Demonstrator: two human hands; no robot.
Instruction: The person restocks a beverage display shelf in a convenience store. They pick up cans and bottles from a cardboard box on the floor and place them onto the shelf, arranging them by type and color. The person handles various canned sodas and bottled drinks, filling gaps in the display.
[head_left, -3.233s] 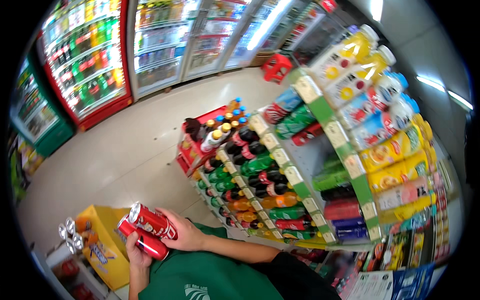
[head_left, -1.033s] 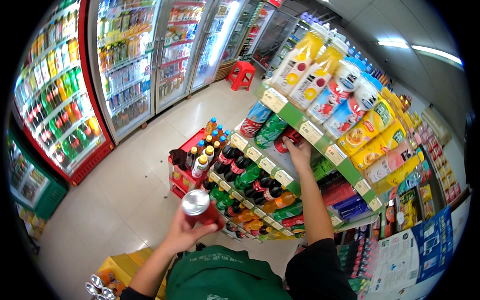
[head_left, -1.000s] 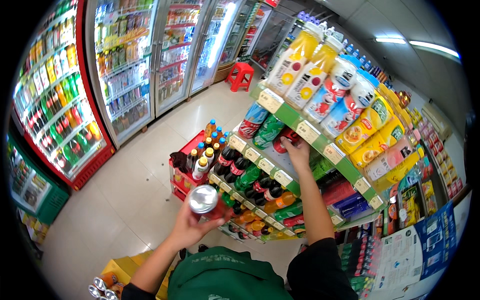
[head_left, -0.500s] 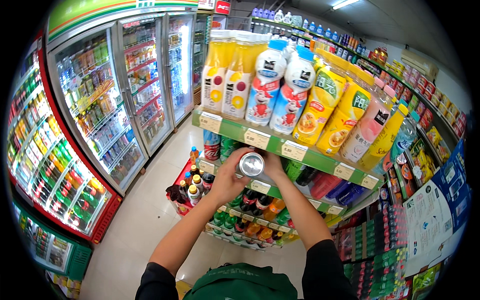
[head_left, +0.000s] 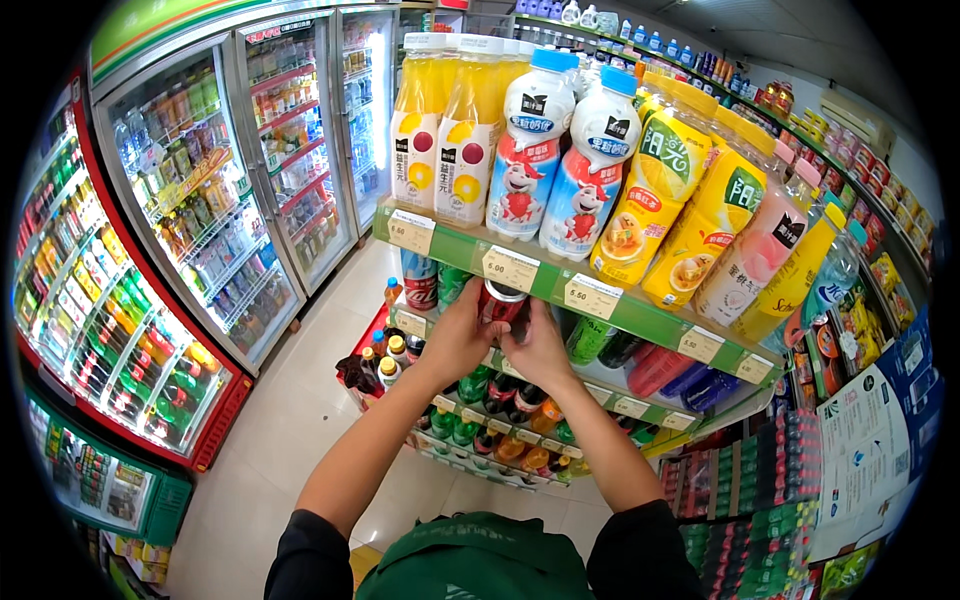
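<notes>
Between my two hands is a red drink can (head_left: 503, 307) with a silver rim, at the front of the second shelf, just below the top shelf's green edge (head_left: 440, 243). My left hand (head_left: 458, 338) is closed around its left side. My right hand (head_left: 538, 345) grips it from the right, thumbs close together at the front. The top shelf partly covers the can's upper end. Left of my left hand, a blue and red can (head_left: 420, 280) and a green can (head_left: 453, 284) stand on the same shelf. A bright green can (head_left: 588, 340) lies to the right.
Juice and milk drink bottles (head_left: 523, 150) line the top shelf above my hands. Lower shelves hold soda bottles (head_left: 465, 430). Bottles stand in a red display (head_left: 372, 335) at the left. Glass-door fridges (head_left: 185, 200) are farther left; stacked bottle packs (head_left: 740, 490) are at right.
Both hands have moved the can inward under the top shelf's edge. Its silver end faced me before; now its red side shows. My right hand has come round to the front of the can.
</notes>
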